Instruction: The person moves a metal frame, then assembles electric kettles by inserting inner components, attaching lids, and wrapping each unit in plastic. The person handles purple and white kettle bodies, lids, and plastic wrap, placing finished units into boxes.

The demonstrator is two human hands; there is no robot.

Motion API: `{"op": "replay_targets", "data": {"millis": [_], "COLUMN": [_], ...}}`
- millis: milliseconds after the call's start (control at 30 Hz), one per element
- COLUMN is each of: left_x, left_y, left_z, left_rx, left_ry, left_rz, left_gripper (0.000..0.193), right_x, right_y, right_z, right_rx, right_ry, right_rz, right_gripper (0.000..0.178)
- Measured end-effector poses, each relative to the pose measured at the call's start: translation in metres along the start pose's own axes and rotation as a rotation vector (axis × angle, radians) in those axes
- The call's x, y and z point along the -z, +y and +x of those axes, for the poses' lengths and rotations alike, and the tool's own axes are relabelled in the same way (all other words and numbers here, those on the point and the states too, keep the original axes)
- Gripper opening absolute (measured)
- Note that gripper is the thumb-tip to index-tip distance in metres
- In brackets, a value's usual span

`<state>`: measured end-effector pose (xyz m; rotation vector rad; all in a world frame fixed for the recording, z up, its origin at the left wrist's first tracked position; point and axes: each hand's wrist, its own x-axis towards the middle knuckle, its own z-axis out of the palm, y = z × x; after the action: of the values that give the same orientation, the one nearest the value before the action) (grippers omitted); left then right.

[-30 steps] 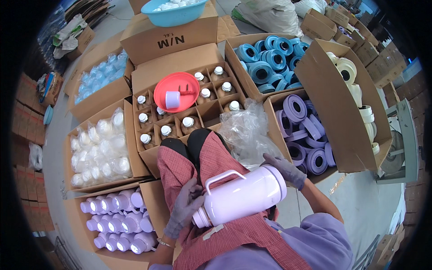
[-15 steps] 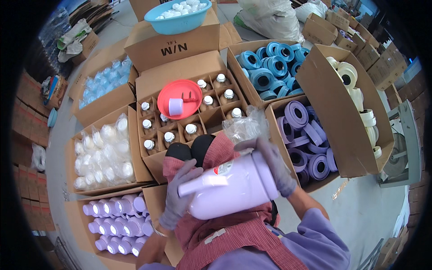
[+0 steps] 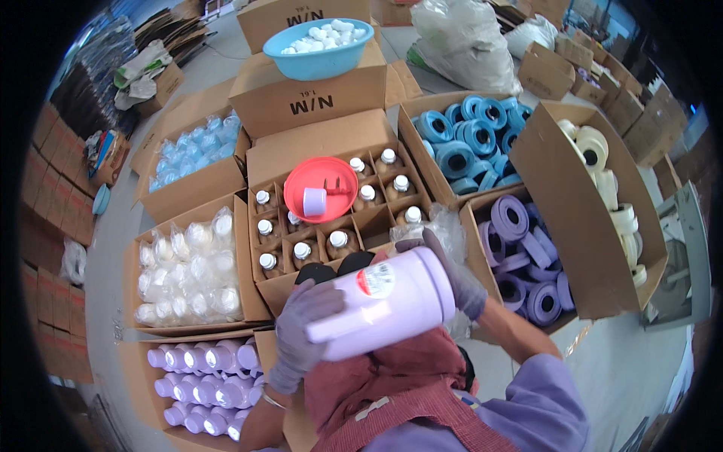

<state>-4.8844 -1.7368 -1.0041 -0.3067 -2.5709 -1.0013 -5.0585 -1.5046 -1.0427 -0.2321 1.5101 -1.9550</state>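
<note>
"How to handle the lilac flask [image 3: 392,294]?"
"Probably stiff, smooth, slippery under gloves; best gripped at both ends."
"Held where?"
"Sideways above the red apron [image 3: 388,373], between both hands: clasped near the handle by the half-curled left hand [image 3: 307,325], cupped round the ringed end by the wider-spread right hand [image 3: 452,277]."
"Facing what?"
"Facing a divided carton [image 3: 324,154] of white-capped bottles [image 3: 339,239]."

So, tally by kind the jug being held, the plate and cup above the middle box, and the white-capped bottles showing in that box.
Lilac jug: 1
Red plate: 1
Lilac cup: 1
White-capped bottles showing: 11
Total: 14
</note>
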Motion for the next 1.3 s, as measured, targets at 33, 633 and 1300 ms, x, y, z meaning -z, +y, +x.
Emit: {"op": "replay_targets", "data": {"millis": [33, 633, 1300], "left_x": [0.003, 0.042, 0.062], "left_y": [-0.003, -0.039, -0.161], "left_z": [-0.001, 0.027, -0.055], "left_rx": [0.306, 0.118, 0.737], "left_ry": [-0.003, 0.159, 0.456], "left_rz": [-0.257, -0.05, 0.151], "left_gripper": [0.033, 0.034, 0.025], "right_x": [-0.002, -0.034, -0.021], "right_y": [0.0, -0.007, 0.147], "right_z": [-0.005, 0.068, 0.379], "right_rx": [0.434, -0.084, 0.386], "right_ry": [0.009, -0.22, -0.133], "right_rz": [-0.429, -0.144, -1.972], "right_gripper": [0.047, 0.056, 0.035]}}
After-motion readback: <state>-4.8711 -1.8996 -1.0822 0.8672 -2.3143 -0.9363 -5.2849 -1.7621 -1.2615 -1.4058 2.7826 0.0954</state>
